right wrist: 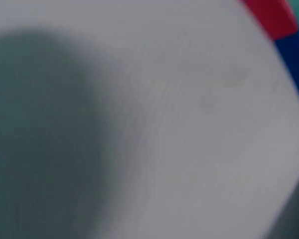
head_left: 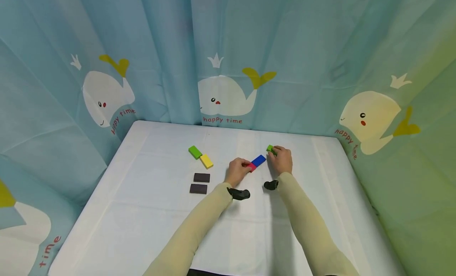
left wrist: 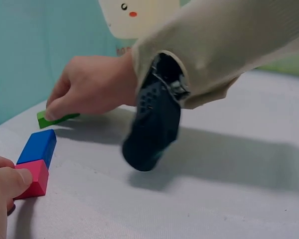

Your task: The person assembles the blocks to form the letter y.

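My left hand [head_left: 238, 172] pinches a pinkish-red block [head_left: 252, 167], its thumb lying against the block's side in the left wrist view. End to end with that block lies a blue block [head_left: 259, 160], the two forming one slanted line on the white table. To the right, my right hand [head_left: 283, 160] grips a green block [head_left: 270, 148] by thumb and fingers, low over the table just beyond the blue one. The right wrist view catches only parts of the red block [right wrist: 274, 17] and the blue block [right wrist: 295, 59] at its upper right edge.
Left of my hands, another green block [head_left: 195, 152] meets a yellow block [head_left: 206, 161] at a corner. Nearer to me lie two dark blocks [head_left: 202, 177], one in front of the other. A whale-print curtain [head_left: 171, 70] surrounds the white table [head_left: 142, 228].
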A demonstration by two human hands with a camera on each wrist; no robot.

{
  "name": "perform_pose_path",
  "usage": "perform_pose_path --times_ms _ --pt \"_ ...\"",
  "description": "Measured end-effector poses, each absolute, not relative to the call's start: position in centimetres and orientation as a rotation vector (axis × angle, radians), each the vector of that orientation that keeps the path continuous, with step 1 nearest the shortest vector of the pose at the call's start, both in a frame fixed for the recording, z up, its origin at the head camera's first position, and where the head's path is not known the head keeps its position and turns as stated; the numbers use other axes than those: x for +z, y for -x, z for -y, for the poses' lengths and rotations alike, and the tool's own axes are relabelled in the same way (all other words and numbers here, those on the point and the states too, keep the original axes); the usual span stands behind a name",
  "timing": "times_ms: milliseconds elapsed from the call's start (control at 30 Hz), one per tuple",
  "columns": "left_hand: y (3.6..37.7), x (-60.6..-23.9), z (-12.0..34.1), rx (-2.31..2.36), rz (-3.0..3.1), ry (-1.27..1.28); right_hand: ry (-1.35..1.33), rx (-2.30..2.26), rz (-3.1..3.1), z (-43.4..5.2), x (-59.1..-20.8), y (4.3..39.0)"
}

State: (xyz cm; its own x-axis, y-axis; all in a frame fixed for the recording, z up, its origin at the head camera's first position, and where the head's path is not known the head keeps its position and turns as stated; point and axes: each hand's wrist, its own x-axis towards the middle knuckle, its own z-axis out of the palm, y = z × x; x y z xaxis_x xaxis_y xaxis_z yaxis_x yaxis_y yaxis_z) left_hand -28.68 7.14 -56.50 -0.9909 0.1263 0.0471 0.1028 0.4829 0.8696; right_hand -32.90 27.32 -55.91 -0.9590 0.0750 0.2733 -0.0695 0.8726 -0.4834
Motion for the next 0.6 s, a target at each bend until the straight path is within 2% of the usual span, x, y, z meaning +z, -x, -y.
perform_pose_path --times_ms 233,367,467,600 --pt "28.6 -56.2 -7.0 1.587 -2.651 -0.187 -0.263 0.574 2.806 -29.8 -56.4 32.5" --pt "28.6 -56.2 -7.0 1.599 -2.643 -0.183 -0.33 0.627 2.766 -30.8 -56.7 32.2" --pt "28.6 -56.3 -7.1 1.608 -2.636 -0.176 -0.278 0.716 2.718 -30.8 -56.8 32.0" --pt "28.6 -56.6 -7.1 1.612 -2.635 -0.171 -0.08 0.828 2.673 -30.0 -57.2 31.9"
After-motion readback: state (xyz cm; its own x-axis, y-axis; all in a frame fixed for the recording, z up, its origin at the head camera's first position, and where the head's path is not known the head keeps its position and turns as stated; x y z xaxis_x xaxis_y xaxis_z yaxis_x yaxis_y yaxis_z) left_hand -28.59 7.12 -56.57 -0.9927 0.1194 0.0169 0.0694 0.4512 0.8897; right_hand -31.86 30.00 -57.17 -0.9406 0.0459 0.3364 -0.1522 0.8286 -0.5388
